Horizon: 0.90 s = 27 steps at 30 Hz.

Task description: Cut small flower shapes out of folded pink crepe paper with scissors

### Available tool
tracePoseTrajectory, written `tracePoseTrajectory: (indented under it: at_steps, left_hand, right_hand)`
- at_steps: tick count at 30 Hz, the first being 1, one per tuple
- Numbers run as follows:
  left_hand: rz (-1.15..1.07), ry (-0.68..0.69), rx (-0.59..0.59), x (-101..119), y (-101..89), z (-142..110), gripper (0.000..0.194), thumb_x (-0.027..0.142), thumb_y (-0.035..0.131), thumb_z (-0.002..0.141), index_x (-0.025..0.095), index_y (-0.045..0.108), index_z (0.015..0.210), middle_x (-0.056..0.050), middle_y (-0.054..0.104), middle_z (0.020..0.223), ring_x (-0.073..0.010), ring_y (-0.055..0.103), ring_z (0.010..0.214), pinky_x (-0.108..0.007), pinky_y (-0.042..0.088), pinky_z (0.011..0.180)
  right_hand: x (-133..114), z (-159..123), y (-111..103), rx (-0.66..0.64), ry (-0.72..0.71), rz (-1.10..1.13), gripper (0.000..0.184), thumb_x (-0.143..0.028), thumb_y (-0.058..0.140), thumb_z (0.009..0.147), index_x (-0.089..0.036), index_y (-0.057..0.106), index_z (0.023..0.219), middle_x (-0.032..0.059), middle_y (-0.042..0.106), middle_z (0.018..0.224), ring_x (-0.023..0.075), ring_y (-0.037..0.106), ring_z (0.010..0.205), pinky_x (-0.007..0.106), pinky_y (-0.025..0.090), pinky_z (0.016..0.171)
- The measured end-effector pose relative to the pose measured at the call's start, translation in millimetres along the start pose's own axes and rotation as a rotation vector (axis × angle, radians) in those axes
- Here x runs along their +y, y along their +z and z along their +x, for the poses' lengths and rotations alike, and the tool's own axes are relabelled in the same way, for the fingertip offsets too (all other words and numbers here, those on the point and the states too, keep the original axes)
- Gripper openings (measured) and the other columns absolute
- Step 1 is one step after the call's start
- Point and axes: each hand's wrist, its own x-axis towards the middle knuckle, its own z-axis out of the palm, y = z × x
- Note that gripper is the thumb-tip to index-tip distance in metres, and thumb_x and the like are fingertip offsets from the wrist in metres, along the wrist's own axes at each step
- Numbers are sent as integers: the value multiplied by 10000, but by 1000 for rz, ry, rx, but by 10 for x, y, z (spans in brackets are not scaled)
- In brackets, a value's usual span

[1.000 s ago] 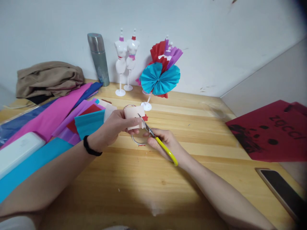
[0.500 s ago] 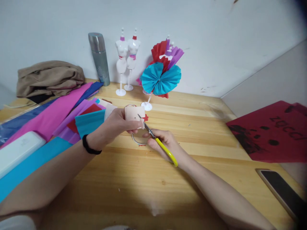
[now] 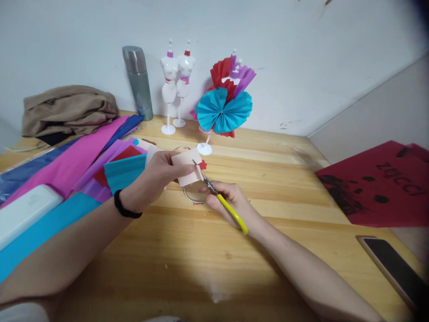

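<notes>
My left hand [image 3: 157, 174] pinches a small piece of pale pink paper [image 3: 185, 157] between thumb and fingers, above the wooden table. From the right, yellow-handled scissors [image 3: 231, 212] reach into the paper, one blade lying over its face. My right hand [image 3: 229, 199] is closed on the scissors; part of their handle is hidden by the fingers. Beneath the paper, a round ring-like thing [image 3: 193, 200] lies partly covered on the table. A small red paper scrap [image 3: 202, 165] shows just beyond the paper's right edge.
At the back stand two white mannequins [image 3: 169, 91], a mannequin dressed in a blue paper fan [image 3: 223, 111], and a flask [image 3: 138, 85]. Coloured paper sheets [image 3: 124, 172], a brown cloth [image 3: 69, 109] and a white case [image 3: 30, 214] lie left. A red bag [image 3: 378, 188] and phone [image 3: 392, 268] are right.
My left hand has turned the pale pink paper, so it now slants and more of its lower part shows. The scissors and my right hand have hardly moved.
</notes>
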Motion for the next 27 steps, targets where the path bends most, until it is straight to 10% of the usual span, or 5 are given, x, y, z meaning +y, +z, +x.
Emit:
tracePoseTrajectory:
  at_steps: [27]
  left_hand:
    - [5, -16, 107, 65, 144, -43, 194, 273, 798, 638, 132, 669, 608, -3, 642, 588, -91, 538, 533, -203, 414, 512]
  right_hand:
    - [39, -28, 40, 26, -40, 79, 513, -647, 610, 836, -156, 724, 936, 25, 596, 659, 159, 558, 633, 272, 453, 578]
